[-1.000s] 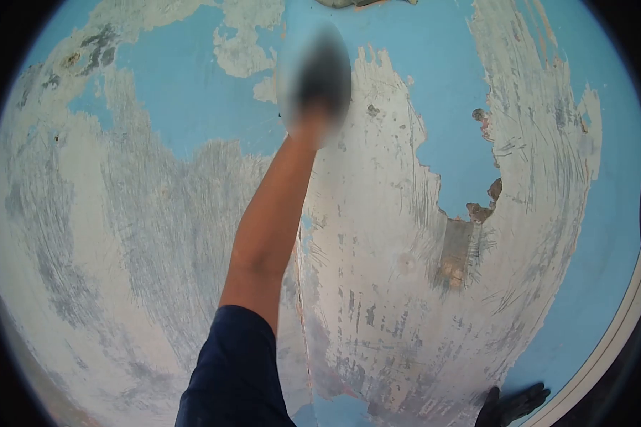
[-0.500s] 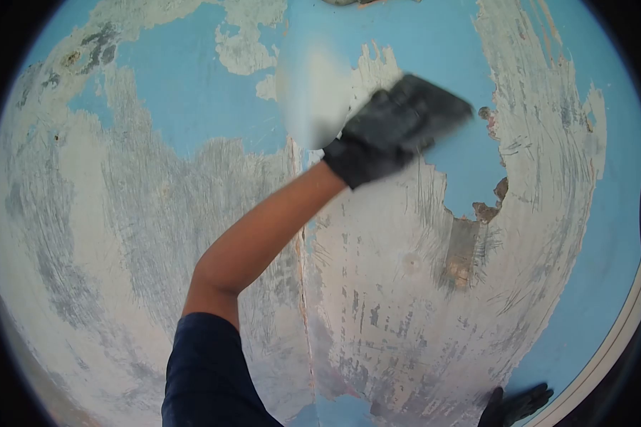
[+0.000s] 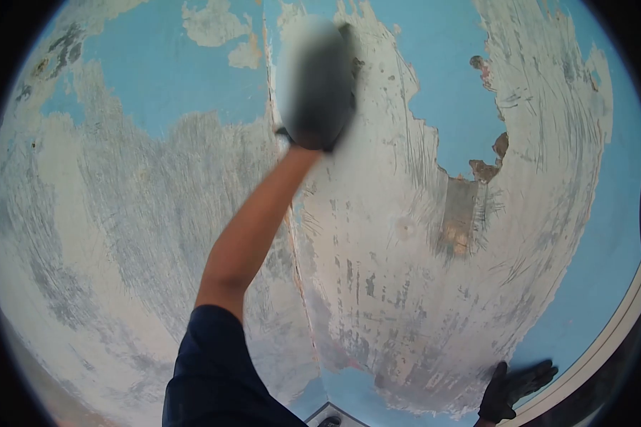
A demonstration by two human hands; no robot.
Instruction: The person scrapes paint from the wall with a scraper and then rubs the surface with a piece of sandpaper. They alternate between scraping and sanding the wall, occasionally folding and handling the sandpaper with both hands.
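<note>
My left hand (image 3: 322, 96), in a black glove, is up against the scraped wall just right of the corner line. A hazy blur covers most of it and hides the fingers. It appears closed around a dark flat thing, whose kind I cannot tell. Pale bared plaster (image 3: 377, 142) and blue paint (image 3: 456, 107) surround that hand. Low on the right, my right hand (image 3: 509, 391), also gloved in black, lies open with fingers stretched out over the blue strip beside a pale curved trim.
Left of the corner, the wall (image 3: 157, 192) is scraped grey below a large blue patch (image 3: 171, 64). Broken brown holes (image 3: 485, 171) edge the right-hand blue patch. The pale trim (image 3: 612, 334) runs along the right side, and a grey corner piece (image 3: 327, 408) shows at the bottom.
My left hand has swung left and slightly upward, from the blue patch toward the corner. The view has tilted down, bringing in the grey corner piece. My right hand stays low at the right.
</note>
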